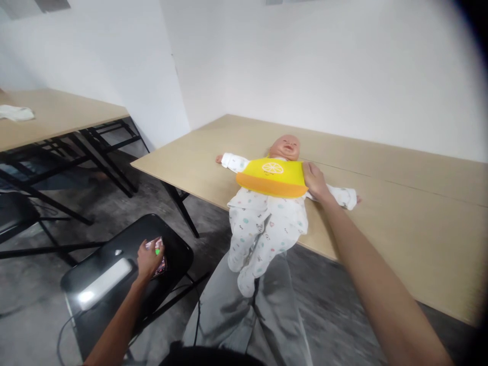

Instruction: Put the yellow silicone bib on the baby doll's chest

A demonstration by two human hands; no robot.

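A baby doll lies on its back on the wooden table, in a white patterned outfit, its legs hanging over the front edge towards my lap. Across its chest is a yellow bib with a citrus-slice print and an orange lower pocket. My right hand is at the bib's right edge, fingers closed on it beside the doll's arm. Down at the left, my left hand has its fingers around a phone with a lit screen, at the black chair seat. Part of the phone is hidden under the hand.
The black chair also bears a long white device with a bright light, a small white item and a cable. Another table with a white cloth stands at the left. A white wall rises behind the doll's table.
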